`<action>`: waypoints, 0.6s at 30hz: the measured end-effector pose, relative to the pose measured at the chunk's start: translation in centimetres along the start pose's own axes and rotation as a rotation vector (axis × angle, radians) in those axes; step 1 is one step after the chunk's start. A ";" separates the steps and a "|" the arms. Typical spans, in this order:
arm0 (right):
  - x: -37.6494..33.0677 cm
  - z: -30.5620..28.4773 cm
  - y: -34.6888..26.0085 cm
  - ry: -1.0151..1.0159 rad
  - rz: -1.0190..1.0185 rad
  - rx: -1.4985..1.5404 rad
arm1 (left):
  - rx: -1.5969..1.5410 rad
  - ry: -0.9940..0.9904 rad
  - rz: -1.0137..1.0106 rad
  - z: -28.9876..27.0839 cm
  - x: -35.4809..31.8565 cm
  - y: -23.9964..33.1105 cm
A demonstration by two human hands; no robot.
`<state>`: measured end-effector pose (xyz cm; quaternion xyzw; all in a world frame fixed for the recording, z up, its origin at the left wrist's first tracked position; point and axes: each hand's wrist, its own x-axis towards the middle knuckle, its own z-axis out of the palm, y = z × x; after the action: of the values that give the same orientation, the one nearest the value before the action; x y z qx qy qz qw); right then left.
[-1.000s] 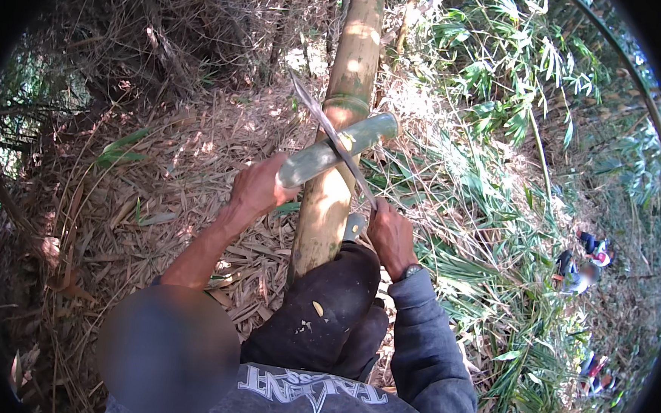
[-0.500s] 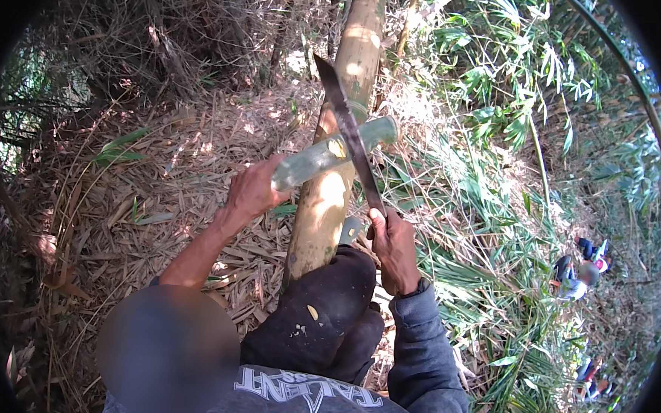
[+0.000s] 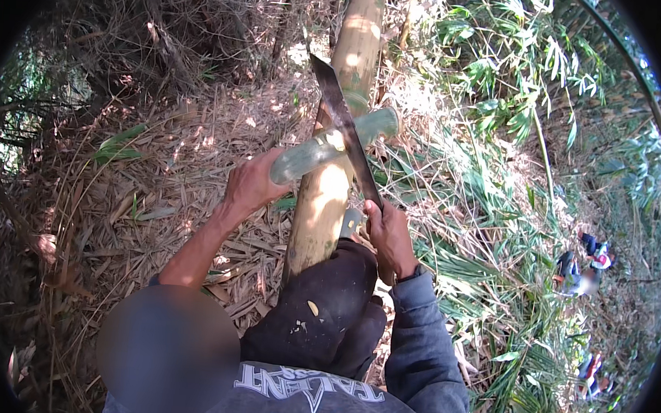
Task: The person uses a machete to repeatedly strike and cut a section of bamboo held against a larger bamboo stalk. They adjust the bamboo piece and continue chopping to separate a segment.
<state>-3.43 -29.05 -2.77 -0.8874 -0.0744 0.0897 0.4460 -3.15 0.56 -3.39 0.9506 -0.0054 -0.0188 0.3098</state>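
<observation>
A short green bamboo section [image 3: 301, 160] lies slantwise across a thick yellowish bamboo pole [image 3: 323, 193]. My left hand [image 3: 255, 181] grips its near left end, with the fingers partly hidden behind it. In my right hand [image 3: 391, 239] is the handle of a machete [image 3: 358, 157], fingers wrapped round it. The dark blade crosses over the green section near its middle, its tip pointing up and left past the pole. A pale cut patch shows on the section beside the blade. Whether the edge is in the bamboo or only resting on it, I cannot tell.
The pole runs from my bent knee [image 3: 325, 297] up to the top of the view. Dry bamboo leaves [image 3: 156, 218] cover the ground at left, cut green leaves [image 3: 485, 269] at right. Other people [image 3: 583, 279] are far off at the right edge.
My right hand and the machete have shifted slightly up and to the left. The green bamboo section has tilted a little, its far end a touch higher; my left hand keeps its grip.
</observation>
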 end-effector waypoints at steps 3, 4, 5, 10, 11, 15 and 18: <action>0.3 -1.9 -2.2 -0.306 0.302 0.556 | -0.046 0.007 -0.021 -0.3 0.6 0.8; 0.4 -2.2 -2.7 -0.418 0.411 0.758 | -0.038 0.011 -0.023 -0.3 0.4 0.9; 0.3 -2.2 -3.3 -0.367 0.350 0.660 | -0.031 0.015 -0.025 -0.3 0.3 0.9; -0.4 -2.6 -5.5 0.032 -0.025 0.185 | -0.048 0.022 -0.031 -0.4 0.2 1.2; -0.4 -2.5 -5.4 0.053 -0.050 0.164 | -0.055 0.015 -0.034 -0.5 0.3 1.0; -0.6 -2.6 -6.0 0.061 -0.085 0.141 | -0.031 -0.030 -0.081 -1.0 0.4 1.3; -0.3 -1.6 -4.7 0.043 -0.058 0.143 | -0.064 0.020 -0.017 -0.5 0.2 0.4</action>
<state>-3.60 -27.58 1.92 -0.8526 -0.0841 0.0627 0.5119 -2.96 0.57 -2.77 0.9404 0.0067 -0.0120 0.3398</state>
